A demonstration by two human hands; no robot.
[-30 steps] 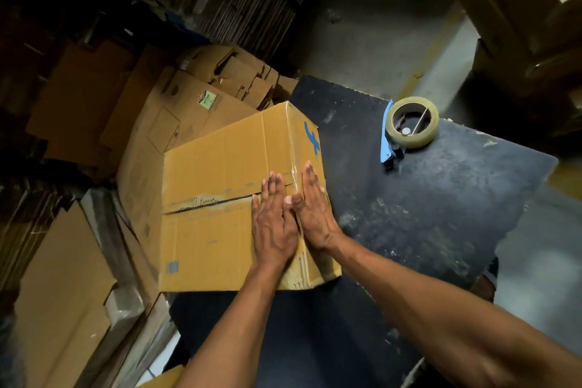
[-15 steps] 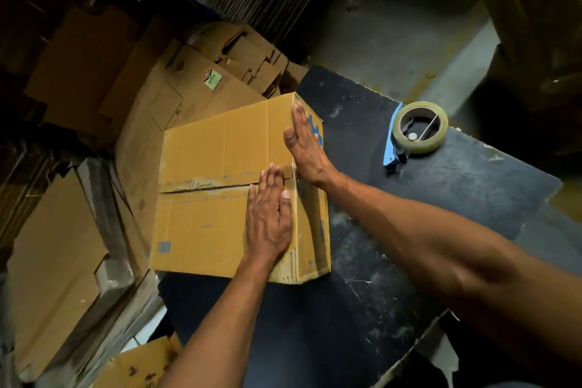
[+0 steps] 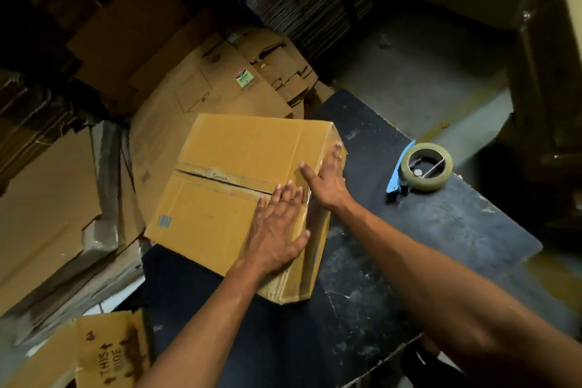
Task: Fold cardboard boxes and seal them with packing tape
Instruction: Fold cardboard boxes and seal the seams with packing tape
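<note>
Box: we see the cardboard box (image 3: 233, 198) w/ flaps closed, sitting on the left edge of the black bench (image 3: 425, 246), partly overhanging it.
Seam: top seam (image 3: 220, 179) shows a dark gap btwn flaps.
L grip: our left hand (image 3: 274, 230) lies flat, fingers straight, pressing the box top nr its right edge.
R grip: our right hand (image 3: 327, 176) is flat too, fingers straight along the box's right top edge.
Tape: tape dispenser (image 3: 422, 170) w/ clear roll on bench, well apart to the right.
Around: flattened cardboard (image 3: 214, 88) piled left & behind.
</note>
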